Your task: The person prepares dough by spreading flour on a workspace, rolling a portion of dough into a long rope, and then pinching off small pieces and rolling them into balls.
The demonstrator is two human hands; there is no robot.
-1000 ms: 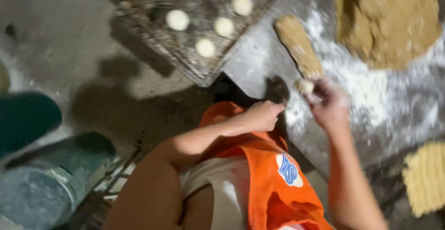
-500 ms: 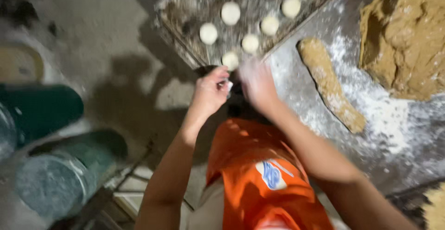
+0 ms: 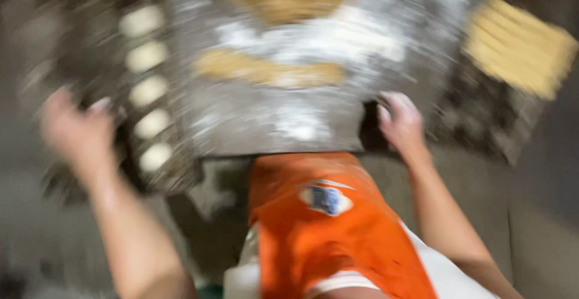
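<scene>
The left hand (image 3: 75, 124) was seen open at the left of the frame, beside a tray (image 3: 175, 172) of dough balls (image 3: 145, 91); the right hand (image 3: 401, 121), its grip blurred beyond telling, was placed at the floured board (image 3: 271, 130), centre.

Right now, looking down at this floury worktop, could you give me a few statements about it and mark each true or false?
1. Five pale round dough pieces sit in a row on the dark tray. True.
2. The left hand grips the long tan dough log. False: it is beside the tray.
3. The right hand is at the floured grey board's near edge. True.
4. The apron is green. False: orange.
</scene>
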